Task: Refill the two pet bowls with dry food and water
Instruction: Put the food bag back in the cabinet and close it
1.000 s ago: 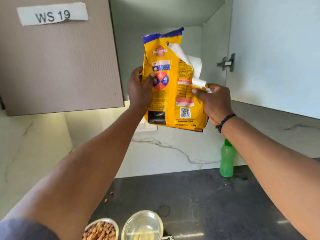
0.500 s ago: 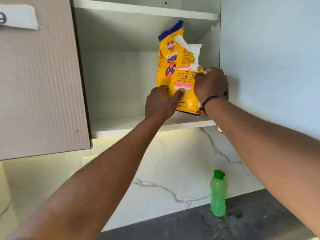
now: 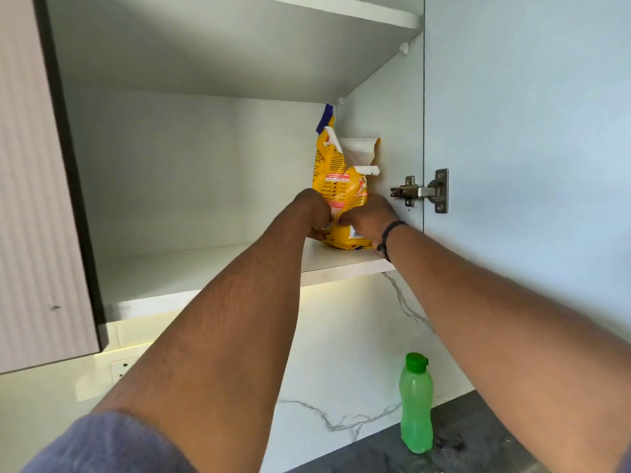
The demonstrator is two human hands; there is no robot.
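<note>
Both hands reach up into the open wall cabinet: the left hand point(image 3: 312, 213) and the right hand point(image 3: 367, 218) curl round the lower part of the yellow dry food bag point(image 3: 341, 186), though the fingers themselves are mostly hidden. It stands upright on the lower shelf point(image 3: 205, 268), just beside the cabinet's right wall, its torn top open. Below, a green water bottle point(image 3: 416, 404) stands on the dark counter point(image 3: 478, 445) near the marble backsplash point(image 3: 341, 353).

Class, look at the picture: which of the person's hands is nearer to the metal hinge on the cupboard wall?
Right. The right hand grips the yellow food bag just below-left of the metal hinge; the left hand grips the bag's far side.
</note>
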